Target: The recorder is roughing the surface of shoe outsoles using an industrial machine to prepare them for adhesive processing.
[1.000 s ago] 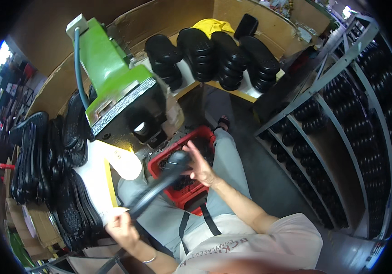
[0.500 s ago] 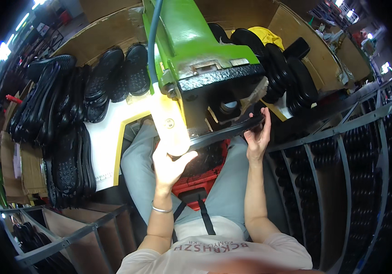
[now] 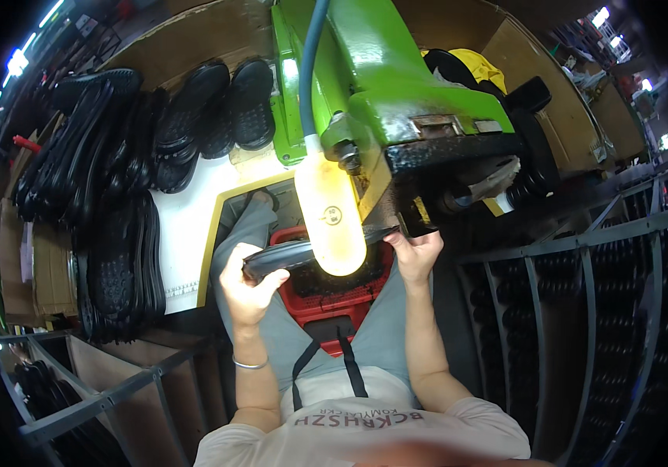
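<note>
A black shoe sole (image 3: 283, 255) stretches between my two hands above my lap, its middle hidden behind a glowing yellow-white work lamp (image 3: 330, 206). My left hand (image 3: 248, 286) is closed round the sole's left end, the thumb in front. At the other end, my right hand (image 3: 416, 257) pinches the tip between thumb and fingers. Just beyond the right hand stands the dark working head (image 3: 458, 156) of a green machine (image 3: 396, 78). The sole's right end lies close to a metal part of that machine; whether they touch, I cannot tell.
Stacks of black soles (image 3: 120, 265) cover the white table (image 3: 182, 226) at the left. A red crate (image 3: 332, 307) sits between my legs. Metal racks stand on both sides, the right rack (image 3: 583, 249) filled with soles. Cardboard (image 3: 201, 35) walls the table's back; yellow cloth (image 3: 478, 68) lies behind the machine.
Both hands and the sole have shifted left, out from under the machine's head. My right hand has changed from spread fingers to a pinch. The machine and lamp appear farther right in view.
</note>
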`<action>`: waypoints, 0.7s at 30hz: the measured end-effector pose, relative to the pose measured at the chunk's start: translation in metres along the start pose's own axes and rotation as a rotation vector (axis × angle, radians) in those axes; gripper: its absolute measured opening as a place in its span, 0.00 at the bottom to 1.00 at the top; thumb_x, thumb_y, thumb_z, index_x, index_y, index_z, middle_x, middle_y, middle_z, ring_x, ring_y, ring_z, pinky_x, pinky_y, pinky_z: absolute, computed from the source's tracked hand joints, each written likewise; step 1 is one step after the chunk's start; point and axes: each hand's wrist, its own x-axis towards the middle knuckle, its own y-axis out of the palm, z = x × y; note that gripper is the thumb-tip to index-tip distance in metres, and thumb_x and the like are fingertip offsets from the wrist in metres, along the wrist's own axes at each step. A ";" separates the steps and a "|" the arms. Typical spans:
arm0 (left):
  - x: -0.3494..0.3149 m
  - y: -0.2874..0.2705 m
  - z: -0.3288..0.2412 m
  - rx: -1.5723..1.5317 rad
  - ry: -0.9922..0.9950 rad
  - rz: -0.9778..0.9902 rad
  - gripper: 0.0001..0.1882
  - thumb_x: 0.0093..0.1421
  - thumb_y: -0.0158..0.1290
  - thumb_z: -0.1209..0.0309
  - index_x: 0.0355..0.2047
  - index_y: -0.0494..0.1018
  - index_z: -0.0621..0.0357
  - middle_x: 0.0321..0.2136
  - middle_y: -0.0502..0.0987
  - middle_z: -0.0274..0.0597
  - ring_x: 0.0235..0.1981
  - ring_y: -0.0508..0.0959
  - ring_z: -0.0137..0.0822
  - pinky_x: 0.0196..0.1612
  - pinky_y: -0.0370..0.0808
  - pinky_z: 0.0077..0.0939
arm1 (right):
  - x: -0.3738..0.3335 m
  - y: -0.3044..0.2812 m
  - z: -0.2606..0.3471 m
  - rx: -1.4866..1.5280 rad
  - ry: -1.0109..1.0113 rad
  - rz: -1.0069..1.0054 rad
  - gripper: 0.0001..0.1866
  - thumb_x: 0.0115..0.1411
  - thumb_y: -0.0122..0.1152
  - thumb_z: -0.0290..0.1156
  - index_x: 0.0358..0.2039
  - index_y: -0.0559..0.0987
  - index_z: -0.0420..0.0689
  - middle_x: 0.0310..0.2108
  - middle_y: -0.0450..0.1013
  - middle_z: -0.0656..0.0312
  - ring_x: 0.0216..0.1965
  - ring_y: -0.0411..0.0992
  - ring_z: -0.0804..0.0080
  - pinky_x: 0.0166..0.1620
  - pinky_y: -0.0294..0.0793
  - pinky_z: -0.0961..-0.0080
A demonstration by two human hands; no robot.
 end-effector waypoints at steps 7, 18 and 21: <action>-0.003 -0.043 0.043 -0.187 -0.056 -0.032 0.18 0.44 0.67 0.76 0.31 0.70 0.63 0.28 0.71 0.34 0.29 0.71 0.25 0.35 0.68 0.18 | -0.013 0.033 0.011 -0.191 -0.160 0.009 0.44 0.36 0.80 0.27 0.54 0.68 0.29 0.48 0.70 0.54 0.45 0.72 0.67 0.48 0.74 0.73; 0.008 0.053 0.070 0.480 0.290 0.037 0.13 0.42 0.61 0.74 0.30 0.75 0.61 0.30 0.79 0.49 0.35 0.78 0.49 0.48 0.74 0.37 | -0.014 0.041 0.018 -0.679 -0.649 0.011 0.38 0.33 0.80 0.33 0.46 0.74 0.31 0.44 0.74 0.44 0.45 0.74 0.47 0.49 0.74 0.60; 0.005 0.059 0.087 0.378 0.222 0.074 0.12 0.46 0.60 0.77 0.34 0.76 0.63 0.32 0.80 0.47 0.35 0.79 0.43 0.45 0.75 0.32 | -0.016 0.033 0.005 -0.555 -0.522 0.017 0.36 0.37 0.79 0.31 0.47 0.74 0.30 0.45 0.73 0.46 0.45 0.74 0.54 0.49 0.74 0.63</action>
